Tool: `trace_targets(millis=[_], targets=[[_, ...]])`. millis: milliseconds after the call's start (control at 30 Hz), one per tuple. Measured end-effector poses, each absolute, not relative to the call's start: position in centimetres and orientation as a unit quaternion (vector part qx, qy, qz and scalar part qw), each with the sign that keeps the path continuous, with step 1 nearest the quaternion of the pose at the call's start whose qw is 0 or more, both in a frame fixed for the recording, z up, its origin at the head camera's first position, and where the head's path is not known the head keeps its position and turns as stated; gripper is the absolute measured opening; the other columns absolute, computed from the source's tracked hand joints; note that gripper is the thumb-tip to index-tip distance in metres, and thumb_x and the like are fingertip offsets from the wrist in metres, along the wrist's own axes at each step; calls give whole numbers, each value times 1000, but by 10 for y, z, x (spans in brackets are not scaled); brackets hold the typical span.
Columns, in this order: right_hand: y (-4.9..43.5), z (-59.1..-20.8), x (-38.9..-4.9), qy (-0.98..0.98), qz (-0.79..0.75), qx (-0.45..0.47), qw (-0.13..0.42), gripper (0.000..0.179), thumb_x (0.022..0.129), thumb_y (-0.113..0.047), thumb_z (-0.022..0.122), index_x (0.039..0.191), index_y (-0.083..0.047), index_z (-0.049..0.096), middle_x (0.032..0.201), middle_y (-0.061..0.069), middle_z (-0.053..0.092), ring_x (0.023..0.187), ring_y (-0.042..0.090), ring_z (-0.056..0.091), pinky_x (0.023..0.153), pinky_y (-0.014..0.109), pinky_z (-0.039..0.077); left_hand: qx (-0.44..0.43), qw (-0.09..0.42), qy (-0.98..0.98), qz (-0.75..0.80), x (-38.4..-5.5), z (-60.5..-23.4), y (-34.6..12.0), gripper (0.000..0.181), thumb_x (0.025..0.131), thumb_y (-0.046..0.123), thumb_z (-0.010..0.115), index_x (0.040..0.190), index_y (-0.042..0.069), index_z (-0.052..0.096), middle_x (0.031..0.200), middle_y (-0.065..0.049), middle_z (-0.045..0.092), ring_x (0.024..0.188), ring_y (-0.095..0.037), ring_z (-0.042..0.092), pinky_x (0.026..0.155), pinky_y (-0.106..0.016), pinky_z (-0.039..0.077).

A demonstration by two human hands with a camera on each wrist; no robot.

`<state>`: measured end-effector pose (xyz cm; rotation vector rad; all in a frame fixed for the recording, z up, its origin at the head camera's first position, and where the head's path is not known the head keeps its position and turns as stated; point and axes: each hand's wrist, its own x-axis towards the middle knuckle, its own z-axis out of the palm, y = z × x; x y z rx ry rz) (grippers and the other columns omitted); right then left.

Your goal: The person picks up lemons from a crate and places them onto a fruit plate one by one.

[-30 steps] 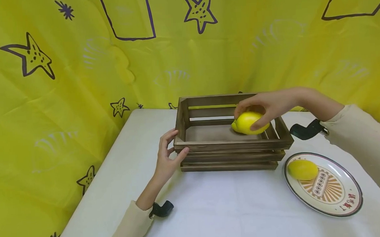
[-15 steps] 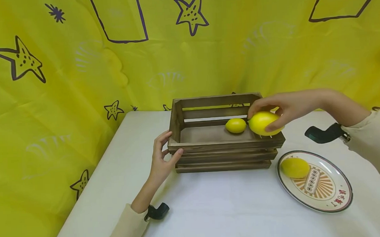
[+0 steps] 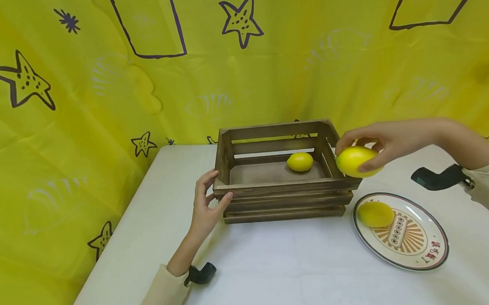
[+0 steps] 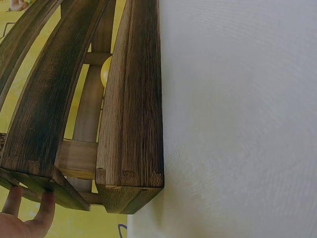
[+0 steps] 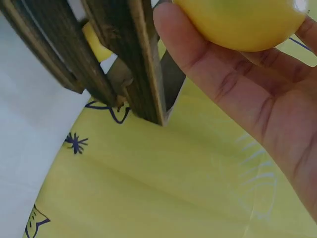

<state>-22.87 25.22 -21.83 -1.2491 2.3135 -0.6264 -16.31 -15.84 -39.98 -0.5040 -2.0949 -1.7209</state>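
My right hand point(image 3: 387, 139) grips a yellow lemon point(image 3: 357, 161), thumb in front and fingers over its far side, at the right end of a brown slatted wooden crate point(image 3: 287, 187). In the right wrist view that lemon point(image 5: 242, 22) lies against the fingers, next to the crate's corner. Another lemon point(image 3: 300, 162) rests on the crate floor, right of the middle; it shows through the slats in both wrist views. My left hand point(image 3: 206, 213) holds the crate's front left corner, thumb on the front slat, other fingers along the left side.
A white oval plate point(image 3: 423, 258) with a dark rim and printed design stands front right of the crate. One lemon point(image 3: 375, 214) lies at its left side. Behind the white table point(image 3: 274, 269) hangs a yellow curtain point(image 3: 176, 91) with starfish drawings.
My right hand has moved right with its lemon, from over the crate's inside to its right end. The lemon in the crate has come into view. The left hand keeps its hold.
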Motion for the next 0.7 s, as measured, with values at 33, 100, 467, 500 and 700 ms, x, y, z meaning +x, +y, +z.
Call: trace_targets(millis=[33,100,467,500,700], targets=[[255,-220,-228,835,-227,-452,217,45,89,-9,70,128,-20,51,119,-3,53,94,13,55,76,28,53,-178,190,-746,-613,-163,-400,-158,61,86,-5,67,141,5,41,148,-11,35,133,-26,39,94,-39,43],[262,-222,-226,836,-228,-452,213,46,89,-8,70,129,-20,50,120,-5,53,94,12,55,75,27,53,-174,189,-748,-612,-163,-400,-158,61,87,-4,67,141,5,41,148,-10,34,133,-25,39,94,-38,43],[294,-238,-214,860,-240,-411,186,51,86,0,70,129,-19,51,123,-14,52,94,10,55,76,26,52,-166,186,-756,-605,-156,-390,-153,62,85,-12,64,140,-9,36,148,-26,30,133,-40,37,93,-38,42],[297,-240,-212,862,-243,-405,183,51,86,1,70,129,-18,52,123,-15,52,94,10,55,76,26,51,-167,187,-756,-605,-156,-390,-153,62,85,-12,64,140,-9,36,148,-26,30,133,-40,37,93,-41,42],[312,-260,-204,868,-267,-383,168,50,86,3,69,129,-16,53,123,-19,51,93,9,56,75,25,52,-172,190,-753,-606,-161,-398,-157,63,86,-7,67,142,1,39,149,-16,33,133,-30,39,94,-48,42]])
